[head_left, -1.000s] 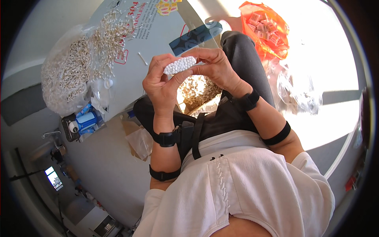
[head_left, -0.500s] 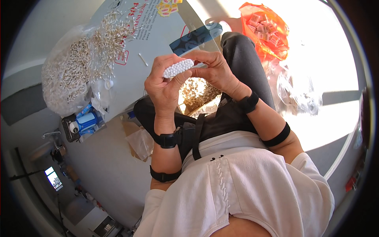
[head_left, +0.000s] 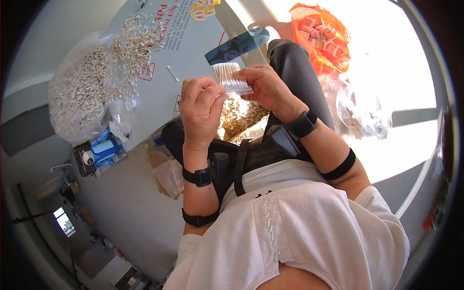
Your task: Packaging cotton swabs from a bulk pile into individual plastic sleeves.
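Observation:
A small clear plastic bag of white cotton swabs (head_left: 224, 73) is held up over my lap, its swabs lined up side by side. My right hand (head_left: 270, 89) grips it from the right, thumb on the front face and fingers behind. With thumb and fingers closed, my left hand (head_left: 199, 108) pinches the lower left corner of the bag, where the clear plastic extends past the swab heads. Below the hands, a box of many loose swabs (head_left: 241, 116) sits between my legs.
Left of me is a grey table (head_left: 159, 96) with a heap of loose swabs (head_left: 130, 46), a large clear bag of swabs (head_left: 79, 92), a single swab (head_left: 172, 73) and yellow labels (head_left: 200, 10). An orange bag (head_left: 302, 48) of small packs stands right; a blue bottle (head_left: 102, 151) lies left.
The bundle has turned from showing its swab heads to showing its sides, in a clear bag. My left hand has gone from holding the bundle to pinching the bag's corner.

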`<state>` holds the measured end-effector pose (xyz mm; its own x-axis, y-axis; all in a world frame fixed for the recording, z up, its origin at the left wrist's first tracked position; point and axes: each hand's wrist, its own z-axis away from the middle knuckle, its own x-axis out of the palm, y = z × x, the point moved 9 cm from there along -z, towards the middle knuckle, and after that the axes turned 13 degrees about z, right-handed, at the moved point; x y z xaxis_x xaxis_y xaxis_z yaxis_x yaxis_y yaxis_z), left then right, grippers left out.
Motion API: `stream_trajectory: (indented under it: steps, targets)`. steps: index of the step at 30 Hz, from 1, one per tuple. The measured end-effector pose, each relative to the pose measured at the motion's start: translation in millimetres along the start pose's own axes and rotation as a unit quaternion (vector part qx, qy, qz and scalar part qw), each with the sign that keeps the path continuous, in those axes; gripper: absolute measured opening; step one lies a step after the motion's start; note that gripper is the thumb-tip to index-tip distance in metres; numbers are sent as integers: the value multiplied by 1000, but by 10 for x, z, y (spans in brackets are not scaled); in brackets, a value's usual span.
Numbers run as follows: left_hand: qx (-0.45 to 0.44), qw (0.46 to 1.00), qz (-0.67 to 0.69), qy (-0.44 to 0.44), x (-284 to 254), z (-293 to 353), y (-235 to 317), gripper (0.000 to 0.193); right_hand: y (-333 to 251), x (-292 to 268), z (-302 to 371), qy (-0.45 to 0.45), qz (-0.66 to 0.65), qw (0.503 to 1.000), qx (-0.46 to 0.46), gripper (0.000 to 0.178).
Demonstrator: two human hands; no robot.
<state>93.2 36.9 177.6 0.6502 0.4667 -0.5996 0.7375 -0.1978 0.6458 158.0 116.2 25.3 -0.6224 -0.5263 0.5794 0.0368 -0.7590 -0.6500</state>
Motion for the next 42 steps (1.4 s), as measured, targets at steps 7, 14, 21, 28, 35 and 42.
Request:
stream_trajectory:
  steps: [7,14,21,28,35,42]
  targets:
    - [-28,999,-22,24,-20,-11,-89,20,-261,-148,131,121,155,975,-105,22]
    - [-86,996,15,29,-49,4,-175,15,-884,473,687,51,535,656,-530,8]
    - [72,989,-130,-1,63,-170,195,17,-854,695,780,86,590,581,-553,12]
    - [86,990,-114,4,-65,-152,207,18,-901,680,793,70,567,612,-546,13]
    - [-14,997,-57,41,-454,-29,18,19,-925,509,750,64,531,673,-510,11]
    - [11,999,-49,-2,-277,-82,98,19,-946,750,802,45,541,645,-538,10]
